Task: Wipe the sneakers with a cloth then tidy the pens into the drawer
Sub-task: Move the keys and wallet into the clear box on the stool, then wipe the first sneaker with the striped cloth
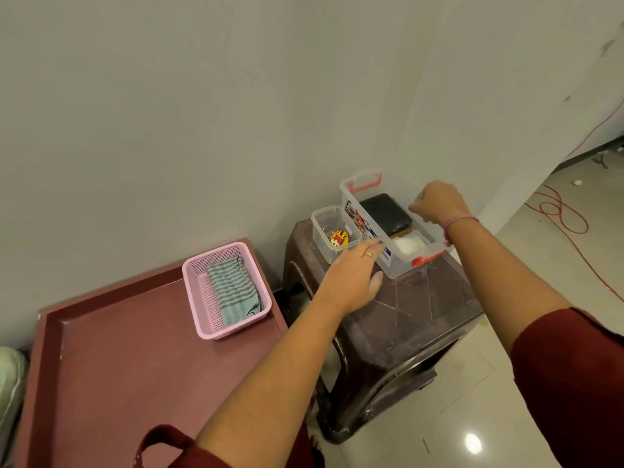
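Observation:
A clear plastic box [401,265] with red clips stands on a brown plastic stool [415,319]; inside lie a black pouch [386,214] and a printed packet. My left hand [354,278] reaches forward with straight fingers, its fingertips at the box's near side wall. My right hand [437,202] hovers over the box's right rim with fingers curled downward; nothing shows in them. No pens are visible. A striped green cloth [233,292] lies folded in a pink basket [202,315]. Part of a pale sneaker [10,383] shows at the left edge.
The pink basket sits on a maroon tray-like tabletop [135,359] against the wall. A small clear container [319,238] with a yellow trinket stands left of the box on the stool. A red cable [560,214] loops on the tiled floor at right.

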